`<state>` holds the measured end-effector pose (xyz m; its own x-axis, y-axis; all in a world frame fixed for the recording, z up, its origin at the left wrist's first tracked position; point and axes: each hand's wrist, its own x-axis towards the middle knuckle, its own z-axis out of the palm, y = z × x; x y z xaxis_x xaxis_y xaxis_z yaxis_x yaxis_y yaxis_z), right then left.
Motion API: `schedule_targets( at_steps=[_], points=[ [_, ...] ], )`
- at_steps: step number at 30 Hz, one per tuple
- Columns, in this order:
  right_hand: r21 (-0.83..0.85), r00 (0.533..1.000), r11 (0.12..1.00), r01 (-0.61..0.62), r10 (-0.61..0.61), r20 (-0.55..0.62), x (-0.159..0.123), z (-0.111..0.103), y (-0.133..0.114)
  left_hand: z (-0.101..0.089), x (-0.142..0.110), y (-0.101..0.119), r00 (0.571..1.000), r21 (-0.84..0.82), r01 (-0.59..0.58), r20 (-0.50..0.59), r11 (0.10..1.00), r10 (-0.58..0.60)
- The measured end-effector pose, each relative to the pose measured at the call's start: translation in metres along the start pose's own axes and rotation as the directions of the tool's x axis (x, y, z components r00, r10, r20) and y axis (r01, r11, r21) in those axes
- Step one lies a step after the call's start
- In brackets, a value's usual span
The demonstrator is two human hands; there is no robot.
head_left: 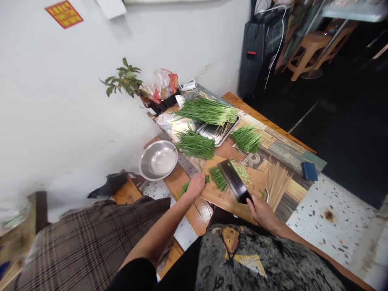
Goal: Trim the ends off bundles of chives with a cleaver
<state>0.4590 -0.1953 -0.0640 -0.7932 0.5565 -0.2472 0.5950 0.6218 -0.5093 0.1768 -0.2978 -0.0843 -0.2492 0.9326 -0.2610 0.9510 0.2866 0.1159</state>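
Note:
My right hand grips the handle of a cleaver, its broad dark blade slanting over a wooden cutting board. Beneath and beside the blade lie green chive lengths and pale chopped bits. At the board's left edge my left hand is closed around a small bunch of chives, whose ends stick out on both sides of the fist. Just past the board rest a cut bundle of chives and another bunch.
A steel bowl stands at the left. Long chives lie across a metal tray. Wooden skewers fan out right of the board, with a dark blue box beyond. A potted plant and packets line the wall.

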Motion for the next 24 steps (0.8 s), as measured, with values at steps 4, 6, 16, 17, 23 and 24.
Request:
schedule_targets(
  at_steps=[4,6,16,17,23,24],
  points=[
    [0.057,0.983,0.996,-0.065,0.074,-0.169,-0.013,-0.002,0.019,-0.075,0.055,-0.031,0.990,0.131,-0.108,-0.079,0.985,0.119],
    [0.064,0.965,0.993,-0.103,0.115,-0.235,-0.014,0.002,0.024,-0.104,0.090,-0.042,0.963,0.290,-0.188,-0.135,0.938,0.235],
    [0.095,0.893,0.961,-0.259,0.275,-0.355,-0.004,0.021,0.035,-0.094,0.243,-0.071,0.913,0.285,-0.403,0.067,0.870,0.401],
    [0.098,0.889,0.961,-0.259,0.277,-0.364,-0.003,0.022,0.035,-0.088,0.253,-0.074,0.915,0.251,-0.403,0.119,0.880,0.385],
    [0.118,0.882,0.946,-0.301,0.323,-0.343,0.001,0.019,0.035,-0.065,0.285,-0.080,0.922,0.136,-0.331,0.256,0.934,0.290],
    [0.119,0.882,0.943,-0.312,0.334,-0.332,0.001,0.018,0.034,-0.066,0.289,-0.079,0.935,0.120,-0.296,0.241,0.948,0.261]
  ],
)
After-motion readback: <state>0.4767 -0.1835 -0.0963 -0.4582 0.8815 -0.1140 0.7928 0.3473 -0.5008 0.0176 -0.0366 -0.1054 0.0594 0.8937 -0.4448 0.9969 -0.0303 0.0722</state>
